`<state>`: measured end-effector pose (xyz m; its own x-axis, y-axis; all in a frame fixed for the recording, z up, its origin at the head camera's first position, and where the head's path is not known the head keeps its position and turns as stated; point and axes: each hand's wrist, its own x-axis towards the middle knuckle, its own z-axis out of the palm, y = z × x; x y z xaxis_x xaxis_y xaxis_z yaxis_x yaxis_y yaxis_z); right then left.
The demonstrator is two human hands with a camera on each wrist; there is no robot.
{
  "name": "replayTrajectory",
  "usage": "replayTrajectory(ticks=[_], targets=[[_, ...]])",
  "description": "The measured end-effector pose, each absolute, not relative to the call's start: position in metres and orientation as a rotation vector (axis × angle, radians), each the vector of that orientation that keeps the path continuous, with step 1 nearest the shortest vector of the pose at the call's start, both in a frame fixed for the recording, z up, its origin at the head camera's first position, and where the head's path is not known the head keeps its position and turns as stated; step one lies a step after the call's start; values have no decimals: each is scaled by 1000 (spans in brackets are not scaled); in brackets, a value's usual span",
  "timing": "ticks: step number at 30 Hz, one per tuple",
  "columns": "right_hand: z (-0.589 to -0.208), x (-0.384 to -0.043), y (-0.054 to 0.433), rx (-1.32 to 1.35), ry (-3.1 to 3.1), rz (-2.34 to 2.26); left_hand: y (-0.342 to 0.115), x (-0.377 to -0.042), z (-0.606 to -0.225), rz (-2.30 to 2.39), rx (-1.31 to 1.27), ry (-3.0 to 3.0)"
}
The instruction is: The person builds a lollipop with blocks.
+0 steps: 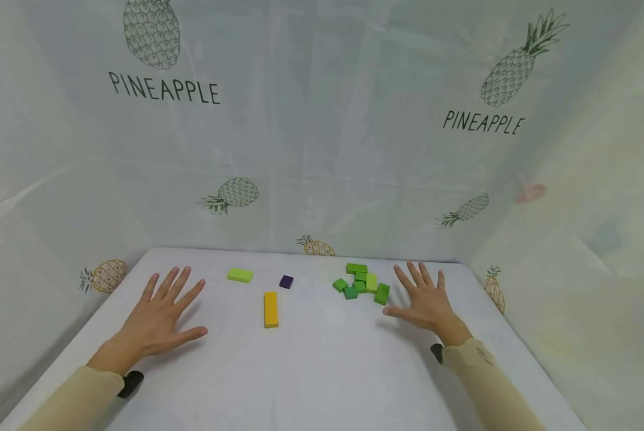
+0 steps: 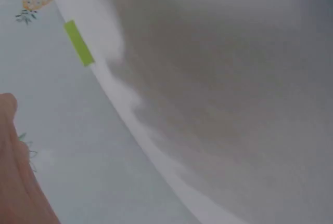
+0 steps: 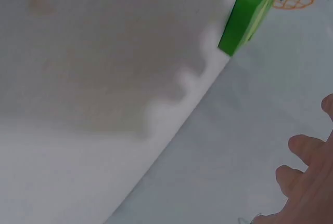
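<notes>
My left hand (image 1: 160, 320) is held over the left of the white table with its fingers spread, holding nothing. Nearest to it is a lime-green block (image 1: 240, 275), which also shows in the left wrist view. On the right, my right hand (image 1: 423, 300) has its fingers splayed and grips nothing; shadows fall below both hands. Just left of its fingertips lies a group of several green blocks, among them a darker green block (image 1: 382, 294) and a pale lime block (image 1: 371, 283). Between the hands lie a yellow-orange block (image 1: 271, 309) and a small dark purple block (image 1: 286, 282).
The white table (image 1: 322, 371) narrows toward its back edge. A pale curtain (image 1: 322, 120) printed with pineapples hangs behind it and along both sides. Dark bands (image 1: 130, 384) sit at the wrists, beside beige sleeves.
</notes>
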<state>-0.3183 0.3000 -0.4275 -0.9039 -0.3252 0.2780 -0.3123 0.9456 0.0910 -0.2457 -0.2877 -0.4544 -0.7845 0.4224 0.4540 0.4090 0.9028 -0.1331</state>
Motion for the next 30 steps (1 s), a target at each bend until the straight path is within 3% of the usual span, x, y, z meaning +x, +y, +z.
replayTrajectory(ticks=[12,30], targets=[[-431,-328,237,612,-2804,53,-225,-248,-445,-105,-633,-2689],[-436,-345,137,861,-2886,220,-164,-258,-457,-799,-602,-2960]])
